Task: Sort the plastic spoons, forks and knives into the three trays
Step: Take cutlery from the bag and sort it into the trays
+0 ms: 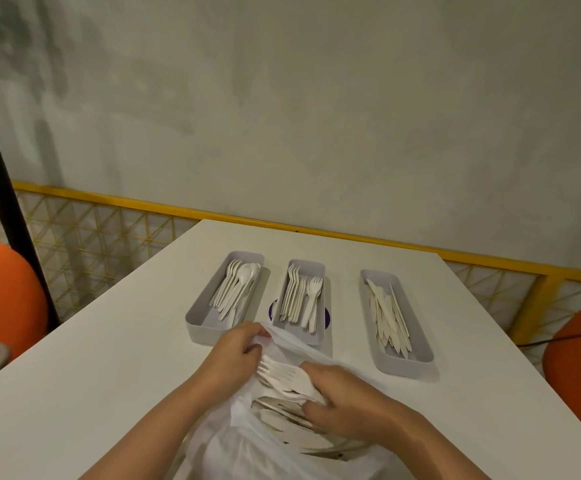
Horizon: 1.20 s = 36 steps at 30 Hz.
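Three grey trays stand in a row on the white table [109, 341]. The left tray [199, 323] holds spoons [239, 285], the middle tray [316, 336] holds forks [303, 299], and the right tray [417, 362] holds knives [389, 317]. In front of them lies a white plastic bag [247, 445] with several loose pieces of cutlery inside. My left hand [237, 351] pinches the bag's rim and holds it open. My right hand [344, 393] reaches into the bag and grips a bunch of cutlery [282, 374], with fork tines sticking out to the left.
A yellow railing [178, 211] with mesh runs behind the table along a grey wall. Orange round seats stand at the left [2, 292] and the right [580, 362]. A black post [2, 188] rises at the left.
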{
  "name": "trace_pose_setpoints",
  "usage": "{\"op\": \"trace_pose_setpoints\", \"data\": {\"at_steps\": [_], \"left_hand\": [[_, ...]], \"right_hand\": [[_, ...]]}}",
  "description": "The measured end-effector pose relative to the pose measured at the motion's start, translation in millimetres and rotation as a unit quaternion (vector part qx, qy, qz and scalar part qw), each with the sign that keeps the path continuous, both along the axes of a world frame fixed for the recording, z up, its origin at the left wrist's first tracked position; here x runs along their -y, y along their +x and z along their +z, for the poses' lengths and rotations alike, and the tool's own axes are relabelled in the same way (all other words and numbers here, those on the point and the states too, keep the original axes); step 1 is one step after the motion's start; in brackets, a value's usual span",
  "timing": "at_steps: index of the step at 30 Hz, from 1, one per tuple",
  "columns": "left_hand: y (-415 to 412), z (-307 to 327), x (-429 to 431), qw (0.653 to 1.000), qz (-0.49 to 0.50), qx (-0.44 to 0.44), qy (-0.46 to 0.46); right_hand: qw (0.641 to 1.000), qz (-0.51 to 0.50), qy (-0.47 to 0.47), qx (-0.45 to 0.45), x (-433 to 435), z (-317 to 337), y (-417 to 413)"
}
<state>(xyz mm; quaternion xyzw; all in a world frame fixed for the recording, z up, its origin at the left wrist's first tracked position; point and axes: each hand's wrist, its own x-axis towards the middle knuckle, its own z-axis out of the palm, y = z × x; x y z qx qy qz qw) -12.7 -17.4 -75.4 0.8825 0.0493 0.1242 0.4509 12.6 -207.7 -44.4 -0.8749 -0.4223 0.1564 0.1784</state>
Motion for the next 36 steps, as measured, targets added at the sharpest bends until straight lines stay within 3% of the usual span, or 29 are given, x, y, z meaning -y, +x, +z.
{"op": "trace_pose_setpoints", "data": {"at_steps": [5,11,17,20,24,27,31,33,36], "left_hand": [[-2.1,4.5,-8.3,0.997,-0.021,-0.046,-0.065],[-4.9,12.9,-13.9,0.986,-0.026,-0.084,-0.139],[-9.2,20.4,-20.3,0.990,-0.020,-0.122,-0.066],[-10.2,31.5,-14.7,0.998,-0.018,-0.043,-0.046],[-11.7,56.7,3.6,0.980,0.019,0.113,-0.162],[-9.3,68.0,16.8,0.963,-0.047,0.084,-0.253],[-2.3,74.9,33.9,0.932,-0.165,0.018,-0.324],[2.3,80.1,38.5,0.910,-0.175,0.022,-0.374],[10.1,86.3,42.4,0.912,-0.147,0.031,-0.381]], "right_hand": [[1.000,-0.013,-0.029,0.000,11.4,9.5,4.6],[0.989,-0.032,0.095,-0.112,23.5,17.4,12.4],[0.963,-0.082,0.199,-0.161,28.8,33.2,13.2],[0.953,-0.070,0.233,-0.180,22.2,42.3,11.9],[0.929,-0.062,0.278,-0.235,9.5,52.1,12.6],[0.896,-0.064,0.332,-0.289,-2.7,57.2,13.3],[0.879,-0.050,0.355,-0.315,-18.1,67.5,12.3],[0.874,-0.063,0.356,-0.325,-23.2,71.7,13.5],[0.870,-0.089,0.354,-0.333,-26.0,76.0,18.2]]}}
